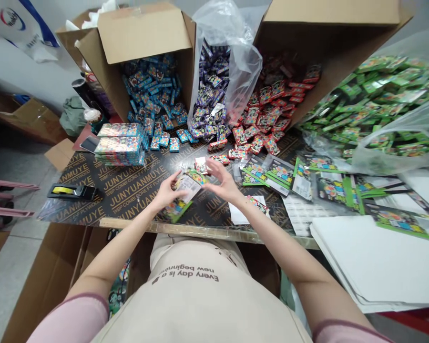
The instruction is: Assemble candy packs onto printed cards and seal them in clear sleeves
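My left hand (167, 191) grips a flat printed packet with a green edge (180, 202) just above the dark plywood tabletop (128, 188). My right hand (224, 182) is closed in a pinch on a small green packet (197, 176) at the top of that flat packet. A small red packet (200, 165) lies just beyond my fingers. Green-edged flat packets (271, 172) are laid out to the right of my right hand.
Tipped cartons spill blue packets (153, 90) and red packets (268, 114); a clear bag holds purple ones (210, 95), another bag green ones (379, 95). Stacked packs (120, 143) and a tape dispenser (73, 191) sit left. White sheets (372, 257) lie right.
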Demonstrator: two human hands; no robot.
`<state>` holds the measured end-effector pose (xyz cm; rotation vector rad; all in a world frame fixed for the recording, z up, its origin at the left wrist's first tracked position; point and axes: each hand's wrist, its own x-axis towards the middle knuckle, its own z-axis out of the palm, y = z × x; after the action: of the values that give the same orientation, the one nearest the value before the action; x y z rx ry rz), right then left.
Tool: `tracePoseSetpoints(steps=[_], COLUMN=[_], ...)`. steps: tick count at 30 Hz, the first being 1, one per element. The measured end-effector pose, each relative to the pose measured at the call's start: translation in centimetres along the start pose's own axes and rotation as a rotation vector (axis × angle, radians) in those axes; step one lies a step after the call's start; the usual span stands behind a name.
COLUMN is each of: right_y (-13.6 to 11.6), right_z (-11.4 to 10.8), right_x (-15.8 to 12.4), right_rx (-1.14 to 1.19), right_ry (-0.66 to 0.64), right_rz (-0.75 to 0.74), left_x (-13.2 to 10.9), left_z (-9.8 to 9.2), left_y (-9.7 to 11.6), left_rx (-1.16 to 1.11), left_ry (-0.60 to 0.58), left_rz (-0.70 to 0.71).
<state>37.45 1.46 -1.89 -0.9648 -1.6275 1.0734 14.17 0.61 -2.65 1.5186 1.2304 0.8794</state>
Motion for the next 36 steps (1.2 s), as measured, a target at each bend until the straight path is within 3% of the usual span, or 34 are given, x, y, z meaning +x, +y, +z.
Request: tracePoseSetpoints(steps=[2,4,8,11,13,16,19,21,24,26,28,31,36], right_y=[-0.8,-1.4,-2.2,-2.5,-2.7,-3.1,-3.2,-3.0,-2.5,-2.4,-2.3,-2.2,-1.7], right_z=[0.4,1.2,3.5,4.7,4.9,4.4,3.4,2.7,1.8,1.5,1.4,1.3,1.2], right_x=[1.3,2.3,2.7,2.0,1.3,0.6,0.3,0.3,0.1,-0.2,-0.6,-1.0,-0.7], right_rx=[0.078,0.202,0.451,0.544,0.594,0.695,0.803,0.824,0.743,0.592,0.403,0.238,0.256], right_ry=[0.276,0.405,0.449,0.504,0.493,0.485,0.476,0.400,0.296,0.316,0.354,0.378,0.409], right_rz=[0.110,0.250,0.409,0.424,0.419,0.411,0.490,0.581,0.646,0.554,0.388,0.263,0.291], left_x=[1.0,1.5,0.7,-0.4,-0.5,0.1,1.2,1.8,2.2,2.3,2.4,2.9,4.1], left_z=[0.6,1.6,4.9,7.1,7.7,7.0,5.3,4.4,3.7,3.4,3.0,2.3,1.7], left_y=[0.5,0.9,1.4,1.7,2.0,2.5,3.3,3.9,4.8,5.2,5.5,5.7,6.0], left_rx=[-0.281,-0.451,-0.588,-0.810,-0.956,-1.054,-1.026,-0.963,-0.759,-0.538,-0.366,-0.316,-0.334], left_ry=[0.131,0.192,0.140,0.330,0.425,0.372,0.223,0.135,0.143,0.166,0.143,0.053,-0.049], left_rz=[-0.069,-0.104,-0.113,-0.161,-0.237,-0.394,-0.563,-0.605,-0.405,-0.179,-0.048,-0.083,-0.179])
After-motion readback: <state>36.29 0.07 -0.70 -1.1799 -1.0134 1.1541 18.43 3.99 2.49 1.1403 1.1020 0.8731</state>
